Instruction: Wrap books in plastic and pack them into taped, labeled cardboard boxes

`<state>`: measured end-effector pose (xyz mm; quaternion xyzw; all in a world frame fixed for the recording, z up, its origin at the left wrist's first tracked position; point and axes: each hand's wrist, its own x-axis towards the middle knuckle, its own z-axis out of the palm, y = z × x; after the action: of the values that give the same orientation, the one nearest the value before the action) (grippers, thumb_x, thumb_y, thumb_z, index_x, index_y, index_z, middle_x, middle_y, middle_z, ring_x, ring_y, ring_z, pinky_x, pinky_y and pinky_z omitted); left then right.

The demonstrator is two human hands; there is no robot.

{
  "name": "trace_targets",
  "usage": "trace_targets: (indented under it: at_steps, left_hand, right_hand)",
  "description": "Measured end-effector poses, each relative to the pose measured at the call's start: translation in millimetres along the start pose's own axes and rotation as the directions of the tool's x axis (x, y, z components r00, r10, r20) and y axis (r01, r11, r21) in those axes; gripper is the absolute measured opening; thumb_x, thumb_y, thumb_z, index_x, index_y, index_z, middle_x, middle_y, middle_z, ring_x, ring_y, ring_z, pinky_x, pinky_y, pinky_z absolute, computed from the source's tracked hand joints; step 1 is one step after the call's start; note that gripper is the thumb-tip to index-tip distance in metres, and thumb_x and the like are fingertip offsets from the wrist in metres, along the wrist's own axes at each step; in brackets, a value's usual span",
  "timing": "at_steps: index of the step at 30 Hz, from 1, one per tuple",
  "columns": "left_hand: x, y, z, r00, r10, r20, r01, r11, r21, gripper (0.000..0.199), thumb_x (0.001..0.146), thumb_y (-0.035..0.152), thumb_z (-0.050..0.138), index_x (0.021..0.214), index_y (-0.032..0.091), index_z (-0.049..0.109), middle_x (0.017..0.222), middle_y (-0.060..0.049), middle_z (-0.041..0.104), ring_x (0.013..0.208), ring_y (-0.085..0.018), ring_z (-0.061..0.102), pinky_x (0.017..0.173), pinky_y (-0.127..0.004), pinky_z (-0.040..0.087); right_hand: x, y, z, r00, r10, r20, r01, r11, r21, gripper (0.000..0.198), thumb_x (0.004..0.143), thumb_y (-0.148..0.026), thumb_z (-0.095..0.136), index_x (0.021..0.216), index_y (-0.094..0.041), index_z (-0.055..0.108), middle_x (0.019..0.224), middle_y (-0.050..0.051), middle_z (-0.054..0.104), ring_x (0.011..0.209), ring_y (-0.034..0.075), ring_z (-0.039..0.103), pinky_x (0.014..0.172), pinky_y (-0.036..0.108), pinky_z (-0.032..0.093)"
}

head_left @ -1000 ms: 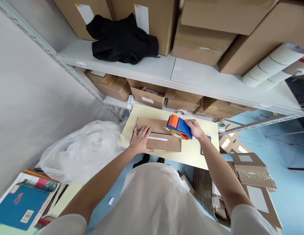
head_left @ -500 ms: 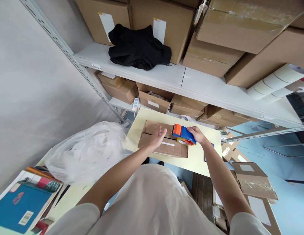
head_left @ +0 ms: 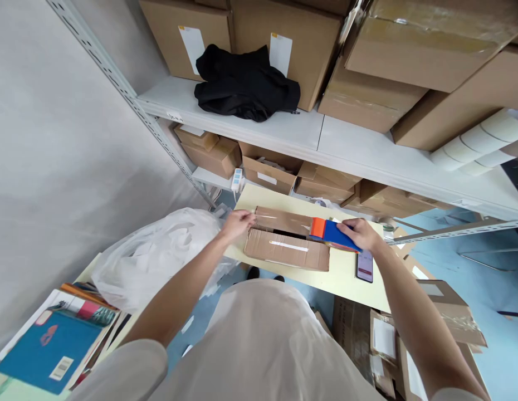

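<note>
Out from over the carton, the left hand has moved to just beyond its left end since half a second ago, while the right hand has shifted a little rightward with the tape dispenser. Nearest, the person's forearms reach forward, spread wide, the left slanting inward toward its hand and the right running up and leftward. White plastic is heaped on the near, left side of the left hand; a phone lies just nearer than the right hand. The left fingertips are drawn together, pinching clear tape that stretches rightward over the carton. The right hand is wrapped round the dispenser's blue end, knuckles up. Between both hands, the carton lies on the table, a dark gap separating its flaps. Well beyond the hands, a shelf holds black cloth.
</note>
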<state>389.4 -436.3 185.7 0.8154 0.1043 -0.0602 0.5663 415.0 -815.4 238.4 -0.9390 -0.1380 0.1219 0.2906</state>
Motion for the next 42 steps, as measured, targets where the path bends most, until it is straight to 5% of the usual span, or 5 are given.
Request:
trace_targets:
  at_steps: [11,19,23,27,42]
  left_hand:
    - [4,-66,4,0.999,-0.039,0.015,0.032,0.943,0.332,0.027,0.085,0.033,0.048,0.072,0.018,0.066,0.074,-0.006,0.070,0.076,-0.019,0.065,0.070,-0.029,0.047]
    - [-7,-70,-6,0.989,-0.146,-0.009,0.107,0.682,0.724,0.055,0.092,0.036,0.039,0.143,0.014,0.039,0.114,-0.016,0.068,0.108,-0.029,0.063,0.090,-0.040,0.046]
    - [-4,-35,-9,0.963,0.192,0.190,-0.269,0.592,0.760,0.080,0.086,0.050,0.049,0.150,0.011,0.022,0.153,-0.019,0.032,0.141,-0.030,0.031,0.113,-0.043,0.026]
    - [2,4,19,0.713,0.228,0.663,-0.699,0.302,0.648,0.136,0.041,0.069,0.077,0.152,0.019,0.017,0.160,-0.021,-0.001,0.144,-0.046,-0.003,0.111,-0.063,-0.005]
    - [6,12,35,0.733,0.057,0.678,-0.674,0.191,0.713,0.141,0.042,0.074,0.071,0.153,0.010,0.011,0.159,-0.022,0.009,0.144,-0.044,0.007,0.110,-0.063,-0.011]
  right_hand:
    - [-6,27,19,0.997,0.075,0.035,-0.067,0.978,-0.199,0.051,0.085,-0.060,0.039,0.055,-0.022,0.054,0.055,0.003,0.058,0.053,0.017,0.050,0.058,0.029,0.035]
    - [-8,30,20,0.994,0.092,0.064,-0.073,0.965,-0.253,0.053,0.088,-0.059,0.034,0.060,-0.021,0.059,0.061,0.005,0.064,0.059,0.018,0.056,0.059,0.028,0.036]
    - [-7,28,19,0.994,0.078,0.077,-0.056,0.964,-0.259,0.054,0.090,-0.058,0.032,0.063,-0.021,0.061,0.067,0.006,0.067,0.063,0.019,0.058,0.063,0.028,0.038]
    - [-7,26,17,0.992,0.091,0.091,-0.064,0.962,-0.266,0.052,0.089,-0.057,0.034,0.063,-0.020,0.060,0.065,0.006,0.065,0.063,0.018,0.058,0.062,0.027,0.037]
    - [-28,92,-8,0.985,0.094,0.144,-0.069,0.984,-0.165,0.053,0.088,-0.060,0.037,0.059,-0.020,0.057,0.056,0.003,0.058,0.056,0.015,0.052,0.059,0.026,0.037]
